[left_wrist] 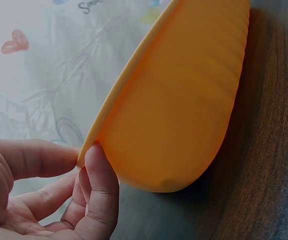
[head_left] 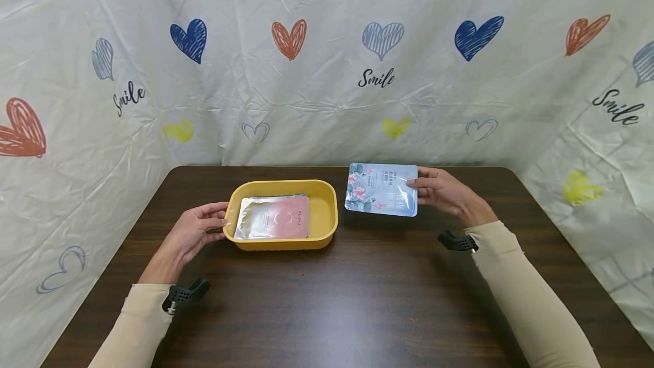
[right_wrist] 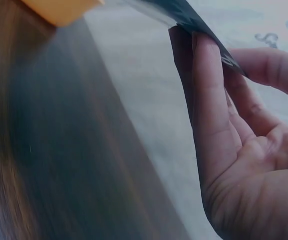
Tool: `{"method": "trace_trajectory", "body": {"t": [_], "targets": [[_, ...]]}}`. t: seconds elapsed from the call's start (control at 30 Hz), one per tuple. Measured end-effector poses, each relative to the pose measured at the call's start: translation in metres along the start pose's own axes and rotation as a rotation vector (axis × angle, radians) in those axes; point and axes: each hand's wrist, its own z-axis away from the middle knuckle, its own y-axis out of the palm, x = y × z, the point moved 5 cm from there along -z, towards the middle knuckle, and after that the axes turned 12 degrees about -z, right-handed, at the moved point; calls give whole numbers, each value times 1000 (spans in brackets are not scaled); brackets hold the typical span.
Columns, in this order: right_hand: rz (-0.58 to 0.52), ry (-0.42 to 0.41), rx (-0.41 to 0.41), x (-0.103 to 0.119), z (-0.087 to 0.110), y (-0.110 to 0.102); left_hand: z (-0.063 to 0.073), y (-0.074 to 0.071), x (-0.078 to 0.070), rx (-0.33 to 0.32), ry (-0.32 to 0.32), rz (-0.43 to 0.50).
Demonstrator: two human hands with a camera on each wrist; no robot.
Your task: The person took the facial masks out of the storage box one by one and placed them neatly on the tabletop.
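Left grip (head_left: 191, 233): pinched closed on the rim of the yellow tub (head_left: 281, 245).
Right grip (head_left: 445, 193): pinched closed on the blue packet (head_left: 382, 189) (it had pink flowers (head_left: 359, 192)).
Blue packet: was above the desk (head_left: 332, 300), left of the right grip.
Pink packet (head_left: 293, 219): lay in the yellow tub, right of the left grip.

Blue packet (head_left: 381, 189) glossy, film-like; pink packet (head_left: 286, 217) shiny, foil-like — yellow tray (head_left: 323, 212) smooth plastic, tabletop (head_left: 378, 300) wood-grained with sheen.

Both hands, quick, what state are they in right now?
Left hand: pinching the yellow tray by its rim.
Right hand: holding the blue floral packet.
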Motion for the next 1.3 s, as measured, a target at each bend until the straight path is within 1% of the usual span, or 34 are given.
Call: {"method": "trace_trajectory", "body": {"t": [0.2, 0.37, 0.43, 0.63, 0.83, 0.93, 1.1, 1.3], "targets": [[4, 16, -9, -7, 1, -18, 0, -1, 0, -7, -1, -3], [20, 49, -61, -18, -3, -26, -1, -1, 1, 1, 2, 9], [32, 61, -68, -23, -5, -26, -1, 0, 1, 3, 1, 12], [87, 88, -46, -36, -15, -22, -1, -1, 2, 0, -8, 12], [144, 126, -58, -46, -23, -17, -1, 1, 1, 3, -6, 17], [171, 130, -71, -48, -25, -15, -1, 1, 1, 5, -3, 19], [254, 127, -80, -43, -26, -14, -1, 2, 0, 7, 0, 23], [354, 163, -93, -34, -23, -11, -1, 1, 0, 5, 9, 26]]}}
